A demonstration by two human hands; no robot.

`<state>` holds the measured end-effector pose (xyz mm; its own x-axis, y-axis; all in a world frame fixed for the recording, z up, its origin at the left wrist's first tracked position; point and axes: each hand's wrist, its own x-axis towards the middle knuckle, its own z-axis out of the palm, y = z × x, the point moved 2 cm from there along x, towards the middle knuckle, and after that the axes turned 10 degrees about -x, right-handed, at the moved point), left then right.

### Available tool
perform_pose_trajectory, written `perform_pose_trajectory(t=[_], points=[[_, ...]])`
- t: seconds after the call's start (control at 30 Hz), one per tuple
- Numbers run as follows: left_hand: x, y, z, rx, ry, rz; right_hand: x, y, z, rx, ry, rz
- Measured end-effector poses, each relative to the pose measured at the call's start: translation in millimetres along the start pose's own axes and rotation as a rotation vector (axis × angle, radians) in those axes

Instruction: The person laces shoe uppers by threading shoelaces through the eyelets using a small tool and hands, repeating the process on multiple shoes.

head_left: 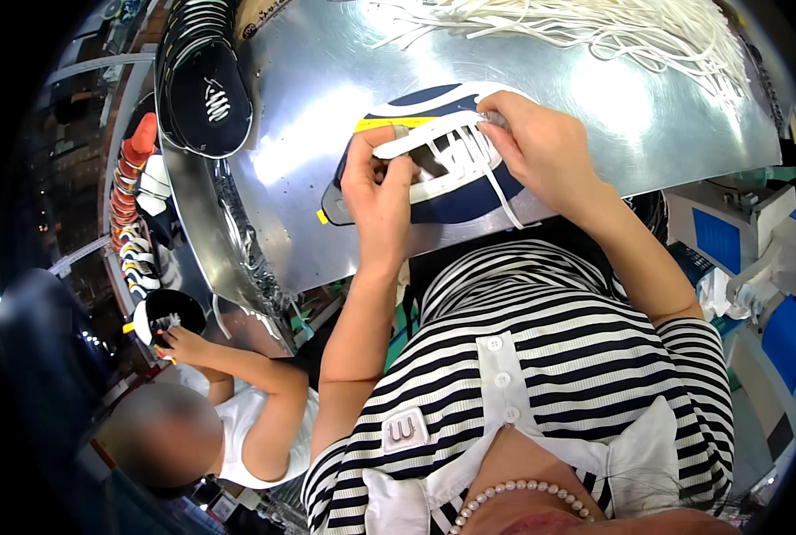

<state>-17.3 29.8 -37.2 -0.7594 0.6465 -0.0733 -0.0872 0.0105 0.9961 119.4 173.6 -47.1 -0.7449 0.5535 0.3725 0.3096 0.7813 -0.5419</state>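
A navy, white and yellow shoe upper (pixel 456 207) lies on the metal table in front of me. A white shoelace (pixel 502 192) crosses its opening in several rows, and one loose length trails toward the table's near edge. My left hand (pixel 380 192) is closed on the white eyelet edge at the upper's left part, thumb and forefinger pinching it. At the other end of the lacing, my right hand (pixel 549 152) pinches the lace close to the eyelets. Its fingertips partly hide the lace end. Both hands have a greyish cover on a fingertip.
Many loose white laces (pixel 594 27) spread along the table's far side. A stack of dark laced uppers (pixel 206 98) stands at the far left of the metal table (pixel 309 259). Lower left, a co-worker's hand (pixel 184 343) holds another upper (pixel 177 312), near a row of red and white pieces (pixel 128 201).
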Motion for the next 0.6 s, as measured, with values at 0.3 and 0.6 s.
perform_pose_trajectory(t=[0.3,0.6], points=[[-14,17,-16,0.097,-0.051,-0.096,3,1,1,-0.036,-0.071,0.130],[-38,38,23,1.001,-0.268,0.482,-11,22,-6,0.645,-0.098,0.420]])
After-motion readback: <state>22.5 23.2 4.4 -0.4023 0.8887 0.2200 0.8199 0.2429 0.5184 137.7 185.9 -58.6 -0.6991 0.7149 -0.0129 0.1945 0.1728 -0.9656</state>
